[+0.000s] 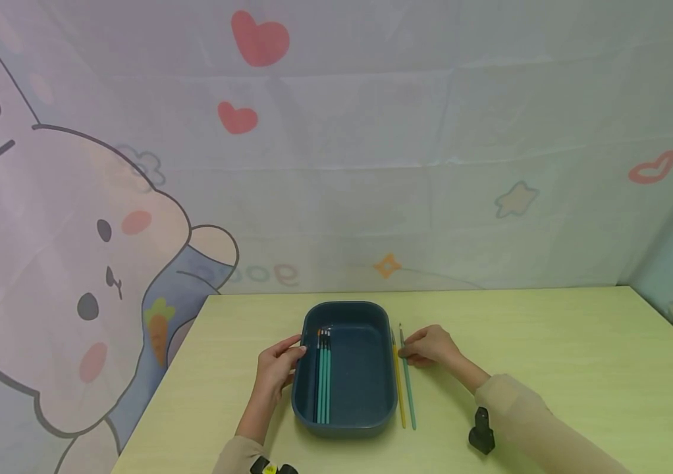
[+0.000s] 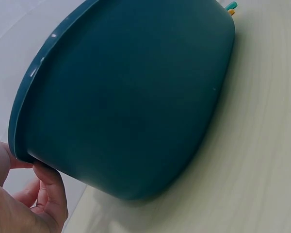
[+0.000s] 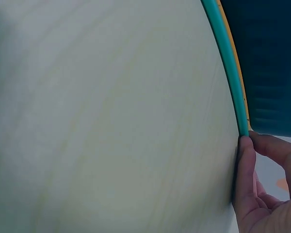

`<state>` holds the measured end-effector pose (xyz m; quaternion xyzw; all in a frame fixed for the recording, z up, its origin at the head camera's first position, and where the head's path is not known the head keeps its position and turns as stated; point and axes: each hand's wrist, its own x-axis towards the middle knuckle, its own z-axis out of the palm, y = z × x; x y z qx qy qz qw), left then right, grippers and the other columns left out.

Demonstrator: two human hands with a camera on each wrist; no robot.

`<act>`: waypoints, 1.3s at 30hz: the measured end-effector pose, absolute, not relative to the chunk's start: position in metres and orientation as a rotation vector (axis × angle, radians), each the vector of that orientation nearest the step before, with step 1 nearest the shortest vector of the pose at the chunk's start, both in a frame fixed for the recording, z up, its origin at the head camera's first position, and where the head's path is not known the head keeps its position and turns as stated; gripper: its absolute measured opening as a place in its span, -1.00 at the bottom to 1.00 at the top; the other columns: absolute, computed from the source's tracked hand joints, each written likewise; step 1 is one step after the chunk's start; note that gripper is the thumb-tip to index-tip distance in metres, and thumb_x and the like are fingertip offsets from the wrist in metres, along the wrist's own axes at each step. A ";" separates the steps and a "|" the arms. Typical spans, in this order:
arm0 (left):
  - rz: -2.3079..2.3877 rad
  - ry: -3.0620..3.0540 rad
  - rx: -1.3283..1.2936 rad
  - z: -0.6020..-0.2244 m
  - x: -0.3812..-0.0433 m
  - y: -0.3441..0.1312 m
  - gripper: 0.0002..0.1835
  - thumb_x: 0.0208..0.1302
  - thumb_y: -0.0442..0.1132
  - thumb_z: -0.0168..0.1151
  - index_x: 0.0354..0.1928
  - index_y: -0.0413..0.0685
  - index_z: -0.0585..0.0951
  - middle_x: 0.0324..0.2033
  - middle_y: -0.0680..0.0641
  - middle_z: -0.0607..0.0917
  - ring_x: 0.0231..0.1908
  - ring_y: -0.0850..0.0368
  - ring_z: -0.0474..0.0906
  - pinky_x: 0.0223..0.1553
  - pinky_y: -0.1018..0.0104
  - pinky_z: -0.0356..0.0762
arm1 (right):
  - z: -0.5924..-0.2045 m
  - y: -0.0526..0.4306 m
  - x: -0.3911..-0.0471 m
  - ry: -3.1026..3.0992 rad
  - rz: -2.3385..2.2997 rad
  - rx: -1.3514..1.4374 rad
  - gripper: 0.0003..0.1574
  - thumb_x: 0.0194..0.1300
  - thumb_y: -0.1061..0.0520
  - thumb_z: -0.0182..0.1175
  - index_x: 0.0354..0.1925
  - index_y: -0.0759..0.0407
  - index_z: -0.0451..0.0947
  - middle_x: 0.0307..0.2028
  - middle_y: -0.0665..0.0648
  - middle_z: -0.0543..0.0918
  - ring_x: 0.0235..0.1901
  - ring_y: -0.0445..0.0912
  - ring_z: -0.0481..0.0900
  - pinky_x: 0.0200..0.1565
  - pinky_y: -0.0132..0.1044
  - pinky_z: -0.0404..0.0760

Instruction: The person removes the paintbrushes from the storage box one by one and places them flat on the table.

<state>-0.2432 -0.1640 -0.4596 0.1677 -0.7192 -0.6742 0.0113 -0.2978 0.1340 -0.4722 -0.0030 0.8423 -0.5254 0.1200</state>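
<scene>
A dark blue rectangular tray [image 1: 360, 375] sits on the table. My left hand [image 1: 274, 368] grips its left rim, thumb on top and fingers against the outer side; the left wrist view shows the tray's outer wall [image 2: 126, 97] close up. Inside, along the left wall, several paintbrushes [image 1: 323, 382] lie side by side, with teal and dark handles and bristles to the back. Right of the tray, a yellow paintbrush [image 1: 399, 388] and a teal paintbrush [image 1: 409, 395] lie on the table. My right hand [image 1: 429, 345] pinches the teal paintbrush [image 3: 231, 68] between thumb and fingers near its bristle end.
The pale yellow-green table [image 1: 567, 349] extends to both sides. A cloth backdrop [image 1: 372, 131] with a cartoon rabbit and hearts hangs behind it. Black wrist devices show at the right sleeve [image 1: 526, 408] and at the lower edge of the head view.
</scene>
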 end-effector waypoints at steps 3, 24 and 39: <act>-2.100 -2.243 0.517 -0.460 -0.243 -0.164 -0.57 0.24 -0.26 0.22 0.16 -0.19 0.56 -0.26 -0.10 0.71 -0.44 0.19 0.57 -0.47 0.41 0.49 | -0.472 0.134 -0.298 2.454 -1.536 -0.004 -0.61 0.05 0.22 0.41 -0.16 0.44 0.62 -0.54 0.15 0.73 -0.60 -0.16 0.67 -0.45 -0.31 0.66; -2.116 -2.235 0.514 -0.460 -0.242 -0.164 -0.58 0.25 -0.27 0.23 0.15 -0.20 0.57 -0.28 -0.09 0.71 -0.45 0.21 0.59 -0.47 0.41 0.51 | -0.466 0.136 -0.298 2.490 -1.519 -0.010 -0.58 0.03 0.22 0.40 -0.15 0.45 0.61 -0.54 0.14 0.72 -0.61 -0.17 0.66 -0.46 -0.31 0.65; -2.120 -2.233 0.501 -0.459 -0.241 -0.165 -0.58 0.25 -0.27 0.23 0.16 -0.19 0.56 -0.27 -0.11 0.71 -0.44 0.21 0.60 -0.45 0.41 0.52 | -0.467 0.138 -0.298 2.494 -1.526 0.002 -0.62 0.03 0.24 0.39 -0.17 0.44 0.63 -0.51 0.12 0.73 -0.60 -0.18 0.65 -0.44 -0.32 0.65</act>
